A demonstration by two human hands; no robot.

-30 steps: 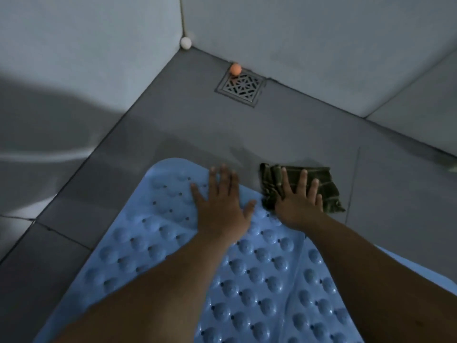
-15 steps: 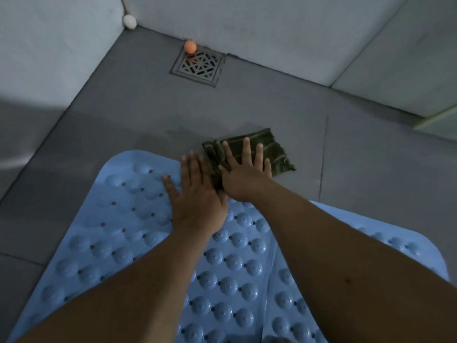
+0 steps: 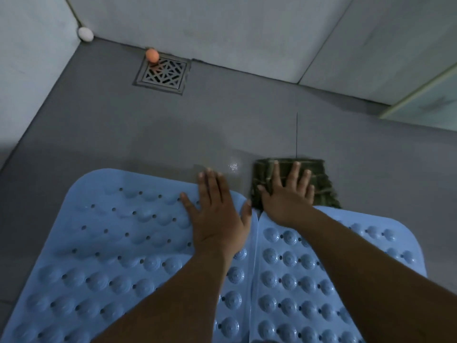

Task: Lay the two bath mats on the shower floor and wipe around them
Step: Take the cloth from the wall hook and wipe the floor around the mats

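Your left hand [image 3: 217, 214] lies flat, fingers straight, on the far edge of the left mat [image 3: 118, 243], which sits edge to edge with the right mat [image 3: 371, 256] on the shower floor [image 3: 222, 125]. Your right hand [image 3: 288, 196] presses spread fingers on the folded green cloth [image 3: 321, 191], just beyond the mats. Keep the cloth flat, sweep along the mats' edge, and pin the mat so it doesn't creep.

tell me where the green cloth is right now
In the head view, the green cloth lies on the grey floor right of centre, under the flat right hand, just beyond the right bath mat.

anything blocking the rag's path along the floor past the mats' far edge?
Nothing visible. The right hand presses the green cloth flat on bare grey floor; the drain and orange ball sit far off by the wall.
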